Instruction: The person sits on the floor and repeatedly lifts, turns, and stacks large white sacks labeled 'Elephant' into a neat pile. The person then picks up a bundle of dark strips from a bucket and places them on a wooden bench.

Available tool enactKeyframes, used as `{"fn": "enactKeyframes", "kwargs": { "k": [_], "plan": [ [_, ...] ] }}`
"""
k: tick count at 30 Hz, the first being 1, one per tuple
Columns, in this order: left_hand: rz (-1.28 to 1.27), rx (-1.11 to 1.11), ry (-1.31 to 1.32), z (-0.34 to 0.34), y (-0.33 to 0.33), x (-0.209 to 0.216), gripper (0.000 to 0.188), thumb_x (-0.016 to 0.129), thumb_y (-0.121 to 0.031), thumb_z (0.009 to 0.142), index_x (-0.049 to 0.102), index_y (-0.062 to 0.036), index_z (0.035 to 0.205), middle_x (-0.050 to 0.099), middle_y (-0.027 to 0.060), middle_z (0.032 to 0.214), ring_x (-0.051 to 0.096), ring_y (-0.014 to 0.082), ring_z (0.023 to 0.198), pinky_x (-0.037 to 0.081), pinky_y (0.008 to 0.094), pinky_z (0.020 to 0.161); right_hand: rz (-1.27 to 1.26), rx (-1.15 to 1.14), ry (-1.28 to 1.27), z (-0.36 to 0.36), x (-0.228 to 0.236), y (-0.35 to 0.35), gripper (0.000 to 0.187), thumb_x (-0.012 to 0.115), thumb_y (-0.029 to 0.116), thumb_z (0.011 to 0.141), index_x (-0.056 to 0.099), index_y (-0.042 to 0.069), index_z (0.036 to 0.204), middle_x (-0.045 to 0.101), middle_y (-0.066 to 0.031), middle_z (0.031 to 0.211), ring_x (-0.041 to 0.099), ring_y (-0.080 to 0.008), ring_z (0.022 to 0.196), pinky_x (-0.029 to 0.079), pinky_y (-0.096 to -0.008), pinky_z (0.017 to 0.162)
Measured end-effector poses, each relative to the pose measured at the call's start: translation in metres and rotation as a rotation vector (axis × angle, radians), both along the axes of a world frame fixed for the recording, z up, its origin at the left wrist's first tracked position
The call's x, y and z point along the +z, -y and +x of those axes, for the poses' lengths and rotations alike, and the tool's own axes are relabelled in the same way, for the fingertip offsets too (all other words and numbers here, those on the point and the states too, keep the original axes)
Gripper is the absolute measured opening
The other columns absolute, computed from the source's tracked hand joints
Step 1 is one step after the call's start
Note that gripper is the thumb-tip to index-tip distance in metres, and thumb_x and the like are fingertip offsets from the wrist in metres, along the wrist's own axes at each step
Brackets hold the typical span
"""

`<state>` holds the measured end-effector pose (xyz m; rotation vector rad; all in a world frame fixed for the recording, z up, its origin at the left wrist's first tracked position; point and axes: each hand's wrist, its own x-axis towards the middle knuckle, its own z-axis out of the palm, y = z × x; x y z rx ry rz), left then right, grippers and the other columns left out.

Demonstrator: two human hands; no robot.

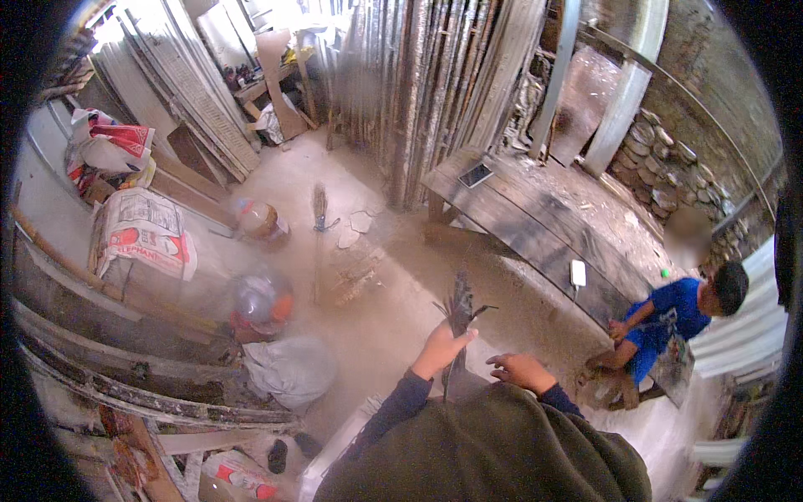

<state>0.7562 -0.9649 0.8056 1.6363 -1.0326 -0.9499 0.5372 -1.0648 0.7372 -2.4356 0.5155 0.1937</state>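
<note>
My left hand (pixel 442 350) is closed around a bundle of dark, thin strips (pixel 458 311), held upright in front of my body. Loose ends fan out above my fist, and a narrow tail hangs below it. What the bundle is made of, I cannot make out. To its right, my right hand (pixel 520 372) hovers with fingers apart and nothing in it. Beyond the bundle, a brush-like tool with a long thin handle (pixel 319 213) lies on the dusty floor, near some pale broken pieces (pixel 358 224).
A wooden bench (pixel 535 226) on the right bears a dark phone (pixel 476 174) and a white device with a cable (pixel 577 273). A person in blue (pixel 669 322) sits at its near end. White sacks (pixel 142 234), a bucket (pixel 261 219) and a grey bag (pixel 288 372) stand left.
</note>
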Motion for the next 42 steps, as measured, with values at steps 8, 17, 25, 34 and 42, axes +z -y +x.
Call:
{"fn": "enactKeyframes", "kwargs": {
  "k": [8, 17, 25, 34, 42],
  "plan": [
    [-0.025, -0.087, 0.277, 0.048, 0.133, -0.072, 0.044, 0.057, -0.037, 0.077, 0.052, 0.0008, 0.1, 0.057, 0.0254, 0.088, 0.053, 0.0414, 0.087, 0.042, 0.0421, 0.074, 0.091, 0.185, -0.045, 0.071, -0.171, 0.108, 0.031, 0.052, 0.022, 0.078, 0.054, 0.012, 0.107, 0.06, -0.0141, 0.095, 0.057, -0.032, 0.087, 0.045, -0.0404, 0.074],
    [0.195, -0.254, 0.137, 0.096, 0.29, -0.037, 0.045, 0.062, -0.035, 0.074, 0.052, 0.0015, 0.098, 0.056, 0.0235, 0.09, 0.053, 0.0384, 0.086, 0.042, 0.0416, 0.074, 0.066, -0.117, 0.03, 0.158, -0.031, 0.232, 0.026, 0.052, 0.023, 0.079, 0.058, 0.008, 0.099, 0.059, -0.0176, 0.088, 0.056, -0.0357, 0.082, 0.044, -0.0423, 0.071],
    [0.013, -0.531, 0.131, 0.079, 0.428, -0.111, 0.048, 0.06, -0.037, 0.076, 0.052, 0.0026, 0.101, 0.054, 0.0241, 0.096, 0.05, 0.0402, 0.092, 0.039, 0.0428, 0.08, 0.013, -0.46, 0.229, 0.149, -0.006, 0.336, 0.024, 0.055, 0.022, 0.077, 0.06, 0.002, 0.088, 0.058, -0.0201, 0.078, 0.055, -0.0371, 0.072, 0.044, -0.0443, 0.064],
    [0.166, -0.447, 0.111, 0.007, 0.499, -0.135, 0.055, 0.055, -0.044, 0.078, 0.054, 0.0078, 0.095, 0.055, 0.0283, 0.093, 0.052, 0.042, 0.088, 0.041, 0.0441, 0.077, -0.033, -0.387, -0.374, 0.067, -0.143, 0.42, 0.028, 0.049, 0.029, 0.079, 0.06, 0.005, 0.088, 0.058, -0.0145, 0.084, 0.054, -0.0347, 0.082, 0.043, -0.0431, 0.07],
    [0.329, -0.388, 0.085, -0.114, 0.553, -0.209, 0.059, 0.054, -0.048, 0.077, 0.053, 0.009, 0.064, 0.053, 0.0271, 0.061, 0.053, 0.0391, 0.058, 0.038, 0.0459, 0.053, -0.157, 0.003, -0.379, -0.079, -0.307, 0.463, 0.034, 0.041, 0.031, 0.082, 0.047, 0.018, 0.113, 0.052, -0.0099, 0.11, 0.046, -0.026, 0.103, 0.035, -0.0499, 0.077]
  ]
}}
